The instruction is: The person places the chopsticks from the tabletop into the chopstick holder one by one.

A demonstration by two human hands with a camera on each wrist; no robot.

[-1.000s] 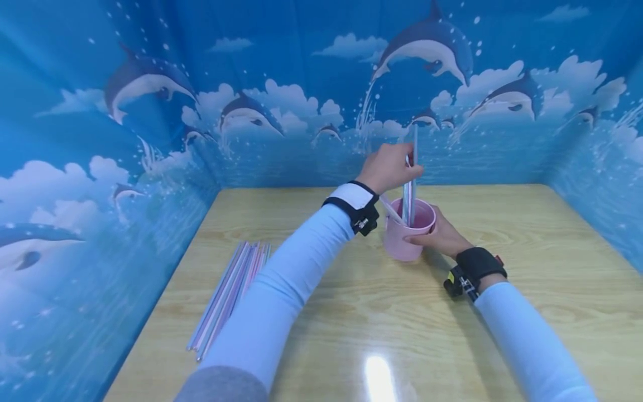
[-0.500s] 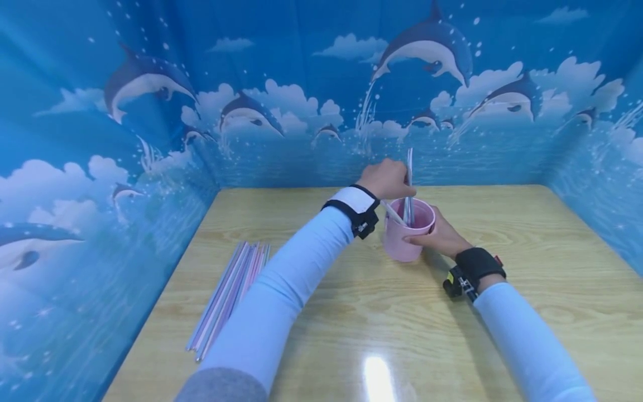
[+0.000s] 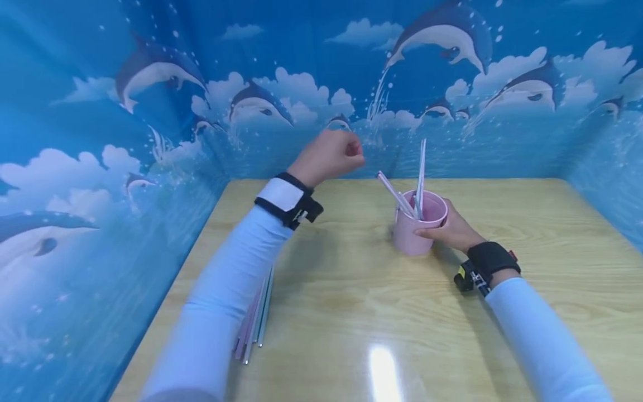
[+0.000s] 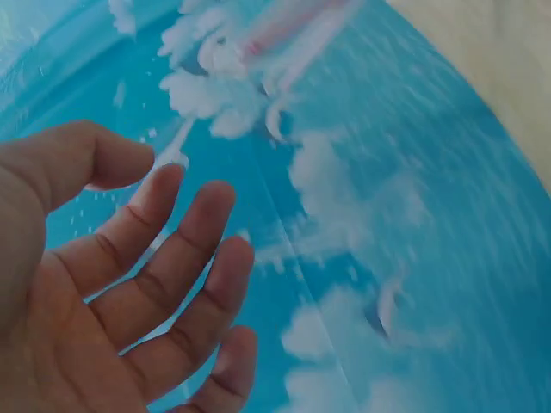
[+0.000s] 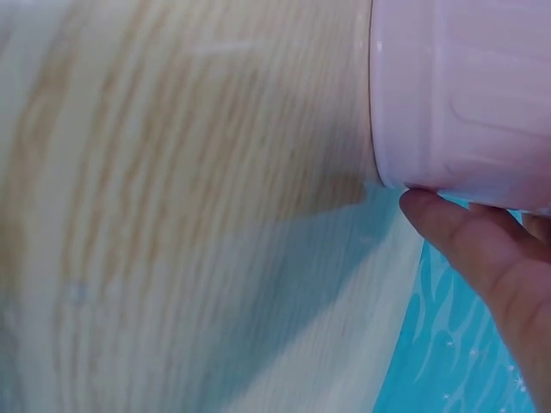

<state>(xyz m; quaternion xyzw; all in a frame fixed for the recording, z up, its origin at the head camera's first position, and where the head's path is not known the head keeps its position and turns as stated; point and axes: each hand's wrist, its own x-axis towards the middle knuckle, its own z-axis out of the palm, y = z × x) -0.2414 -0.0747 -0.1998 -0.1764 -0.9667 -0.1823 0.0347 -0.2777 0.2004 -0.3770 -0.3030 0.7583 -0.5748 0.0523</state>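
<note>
Your left hand [image 3: 329,156] has come away from the cup [image 3: 412,240] and swung left since the earlier frame, and the straws it was pinching now stand by themselves in the cup. The camera has tilted a little too, so judge the shift against the cup.

The relation to watch is between that hand and the loose straws [image 3: 252,329] on the table [image 3: 326,312]. They lie back towards you from your left hand, lower and somewhat to its left, partly under your left sleeve [image 3: 216,312]. Their long axis runs away from you, the far ends leaning slightly right. Because the sleeve covers much of the bundle, you cannot see how many are left. Your left hand is the nearer one; your right hand [image 3: 454,229] is well off to the right, beside the cup.

Your left fingers are loosely bent in the air and hold nothing. Your right hand grasps the cup at its right side, thumb across the near wall; most of its other fingers are hidden behind.

Inside the cup, the upright straws [image 3: 421,173] tip slightly right at the top, while the slanted straws [image 3: 393,188] lean left over the rim, towards your left hand.
</note>
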